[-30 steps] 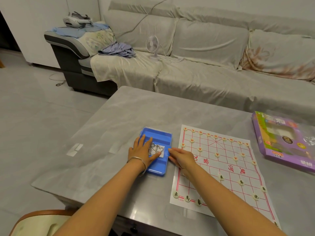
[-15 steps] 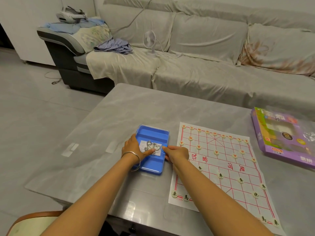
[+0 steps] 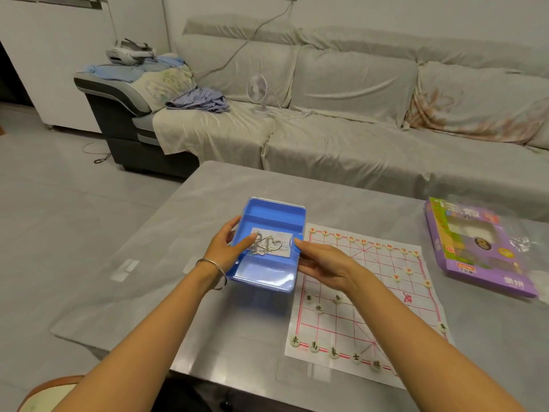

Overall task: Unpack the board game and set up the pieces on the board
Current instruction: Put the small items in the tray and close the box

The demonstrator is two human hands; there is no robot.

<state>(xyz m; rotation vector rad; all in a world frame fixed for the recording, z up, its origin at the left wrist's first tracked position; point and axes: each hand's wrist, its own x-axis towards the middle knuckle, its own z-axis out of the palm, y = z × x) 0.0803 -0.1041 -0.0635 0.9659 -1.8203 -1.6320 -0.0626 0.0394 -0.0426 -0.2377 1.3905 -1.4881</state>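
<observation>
Two hands on one blue plastic tray. My left hand grips its left edge, thumb on top and fingers curled round the side. My right hand grips the right edge, thumb tip on top and the other fingers below. A silver bangle sits on my left wrist.

The tray is held up off the grey table, w/ a bluish shadow on the tabletop beneath it. It has 3 sections. The middle one holds a white card w/ a metal wire puzzle on it; the far & near sections look bare. Its surface is glossy, prob. a clear cover, but I can't tell for sure.

Just right of the tray, the paper xiangqi board lies flat on the table, red grid up. My right hand & forearm hang over its left part. Round cream pieces sit along its near edge & more along the far edge, w/ a few on the rows btwn; some characters are too blurred to read.

Far right on the table lies the purple game box, w/ clear wrap beside it.

Behind the table, a grey sofa holds a small white fan & crumpled clothes.
</observation>
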